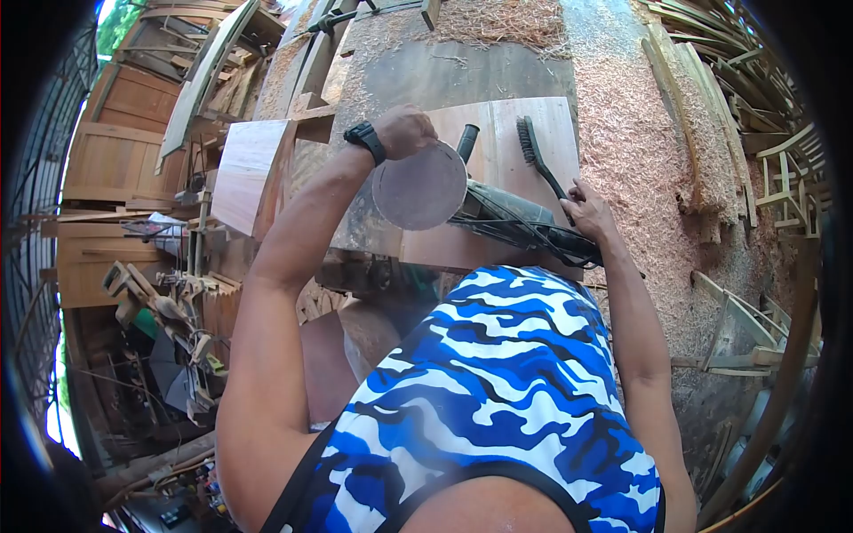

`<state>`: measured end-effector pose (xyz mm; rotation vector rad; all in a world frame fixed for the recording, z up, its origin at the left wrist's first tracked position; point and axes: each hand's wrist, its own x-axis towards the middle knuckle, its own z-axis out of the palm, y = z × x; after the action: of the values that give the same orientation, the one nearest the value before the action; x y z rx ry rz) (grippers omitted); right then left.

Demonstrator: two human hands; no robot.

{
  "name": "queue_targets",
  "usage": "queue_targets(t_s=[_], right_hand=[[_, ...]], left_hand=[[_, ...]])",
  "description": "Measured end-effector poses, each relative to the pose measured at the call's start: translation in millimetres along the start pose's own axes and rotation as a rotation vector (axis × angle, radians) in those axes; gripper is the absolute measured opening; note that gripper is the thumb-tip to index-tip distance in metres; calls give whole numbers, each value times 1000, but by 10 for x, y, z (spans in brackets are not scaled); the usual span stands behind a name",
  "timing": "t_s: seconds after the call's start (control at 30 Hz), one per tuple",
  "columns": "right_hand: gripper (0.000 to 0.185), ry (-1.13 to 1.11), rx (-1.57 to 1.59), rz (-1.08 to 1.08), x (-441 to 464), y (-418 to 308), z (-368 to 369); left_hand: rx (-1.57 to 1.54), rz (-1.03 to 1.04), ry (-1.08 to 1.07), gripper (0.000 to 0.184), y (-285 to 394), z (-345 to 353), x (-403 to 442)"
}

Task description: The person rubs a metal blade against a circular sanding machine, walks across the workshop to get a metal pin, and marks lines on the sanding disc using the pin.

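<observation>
My left hand [409, 131], with a black watch at the wrist, is closed at the upper edge of a round, worn sanding disc [419, 188]. The disc's flat face is turned up toward me. It adjoins a dark angle grinder [511, 211] that lies on the wooden board, its black side handle [467, 142] sticking up. Over the grinder's rear end, my right hand [588, 211] has its fingers curled at the handle end of a black brush [531, 149]. The brush's bristle end is over the board. A black cord [551, 244] loops beside the grinder.
Under the tools is a pale wooden board [555, 120] on a workbench. Wood shavings [622, 160] cover the surface to the right and far side. Another panel [249, 169] stands at left. Stacked timber [746, 80] and chair frames [791, 178] are at right.
</observation>
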<state>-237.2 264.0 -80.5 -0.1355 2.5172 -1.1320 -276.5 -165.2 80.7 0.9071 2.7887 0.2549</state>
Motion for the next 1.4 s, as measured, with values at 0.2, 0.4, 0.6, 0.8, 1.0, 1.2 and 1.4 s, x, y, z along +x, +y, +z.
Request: queue_targets(t_s=[0.2,0.4,0.6,0.8,1.0,1.2,1.4], right_hand=[[73,-1,-5,2,-1,-12,3],[73,-10,-11,4,-32,-83,-28],[72,7,5,13,-35,-88,-20],[71,14,-24,-11,-48,-89,-24],[69,30,22,-33,2,6,26],[66,10,100,-85,112,235,112],[72,-135,282,-66,165,310,1]], left_hand=[[86,30,5,11,93,-51,18],[186,20,-77,15,208,-67,114],[229,153,-33,15,10,62,151],[-85,-267,374,23,-88,-166,-165],[-8,-225,241,18,24,-80,-208],[-130,-284,490,19,159,-9,-354],[-235,-507,811,23,848,185,-808]])
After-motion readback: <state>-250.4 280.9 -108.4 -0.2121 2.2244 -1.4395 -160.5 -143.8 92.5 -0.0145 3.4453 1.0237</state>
